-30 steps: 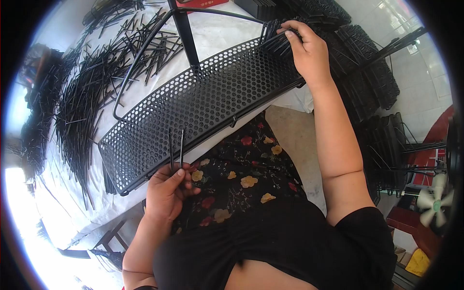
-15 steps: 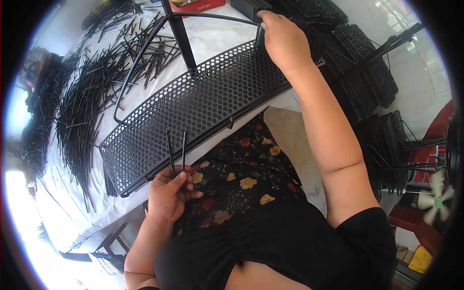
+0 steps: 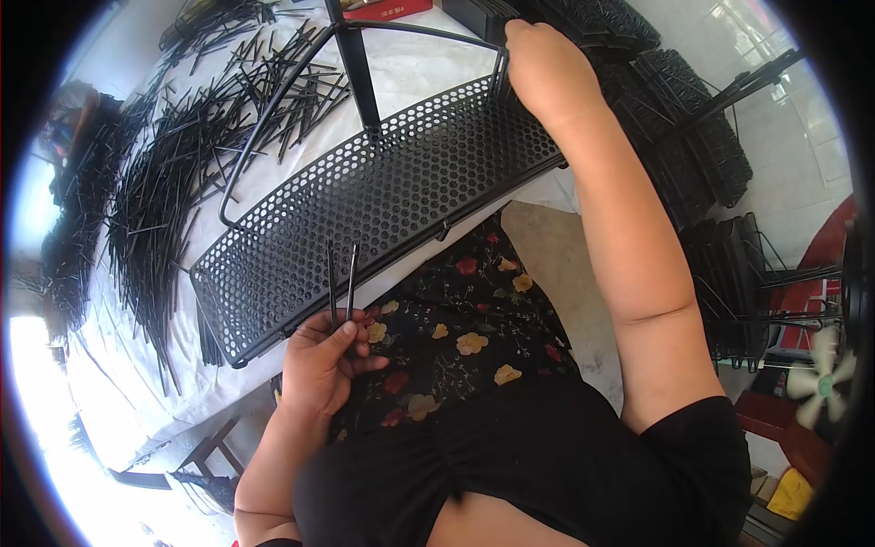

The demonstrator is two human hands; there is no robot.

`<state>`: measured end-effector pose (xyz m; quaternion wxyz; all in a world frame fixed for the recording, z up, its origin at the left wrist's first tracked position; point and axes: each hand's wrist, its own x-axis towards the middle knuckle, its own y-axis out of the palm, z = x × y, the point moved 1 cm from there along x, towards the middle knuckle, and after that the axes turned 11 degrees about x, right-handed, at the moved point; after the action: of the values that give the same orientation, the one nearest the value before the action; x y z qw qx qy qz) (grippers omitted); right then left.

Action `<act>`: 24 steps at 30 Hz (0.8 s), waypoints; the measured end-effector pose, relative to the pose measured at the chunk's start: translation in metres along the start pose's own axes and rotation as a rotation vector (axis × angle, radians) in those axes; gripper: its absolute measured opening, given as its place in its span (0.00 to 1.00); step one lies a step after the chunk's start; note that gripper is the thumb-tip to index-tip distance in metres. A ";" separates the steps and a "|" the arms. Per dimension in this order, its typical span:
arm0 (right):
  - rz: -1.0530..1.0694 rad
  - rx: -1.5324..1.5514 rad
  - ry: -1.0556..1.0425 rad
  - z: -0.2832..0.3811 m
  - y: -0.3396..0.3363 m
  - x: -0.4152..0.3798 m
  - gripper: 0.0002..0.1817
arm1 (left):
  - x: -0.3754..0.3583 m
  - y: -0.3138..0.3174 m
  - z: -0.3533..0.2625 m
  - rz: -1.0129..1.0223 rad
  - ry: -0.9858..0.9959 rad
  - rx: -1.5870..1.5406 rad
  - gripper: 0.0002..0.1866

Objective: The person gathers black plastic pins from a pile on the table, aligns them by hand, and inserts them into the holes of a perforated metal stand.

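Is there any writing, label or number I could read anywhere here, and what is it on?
Nothing can be read for certain.
Red flat box at the table's far edge: a line of small pale characters, too small and blurred to read.
Black perforated metal shelf, thin black rods in the left hand, scattered black rods, and the right hand at the shelf's end: no text visible.

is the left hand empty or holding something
Holding: the left hand pinches two thin black rods that stick up from its fingers.
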<state>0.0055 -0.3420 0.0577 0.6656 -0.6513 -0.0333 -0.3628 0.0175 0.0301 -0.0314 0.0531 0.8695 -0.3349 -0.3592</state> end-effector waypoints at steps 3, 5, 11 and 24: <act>-0.029 0.051 0.011 -0.009 -0.006 -0.001 0.08 | 0.000 0.000 0.000 0.005 0.010 -0.011 0.07; 0.012 0.060 0.023 -0.013 -0.012 -0.002 0.07 | 0.001 0.000 0.000 0.010 0.009 -0.004 0.07; 0.007 0.083 -0.012 -0.037 -0.014 -0.004 0.08 | 0.001 0.003 -0.001 0.030 -0.002 0.005 0.07; 0.475 1.480 0.280 0.063 -0.007 -0.104 0.25 | -0.003 0.032 -0.006 0.120 0.037 0.045 0.09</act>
<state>-0.0475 -0.2396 0.0189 0.9838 0.0229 -0.0419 -0.1729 0.0024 0.0063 -0.0142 0.0608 0.8553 -0.3934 -0.3318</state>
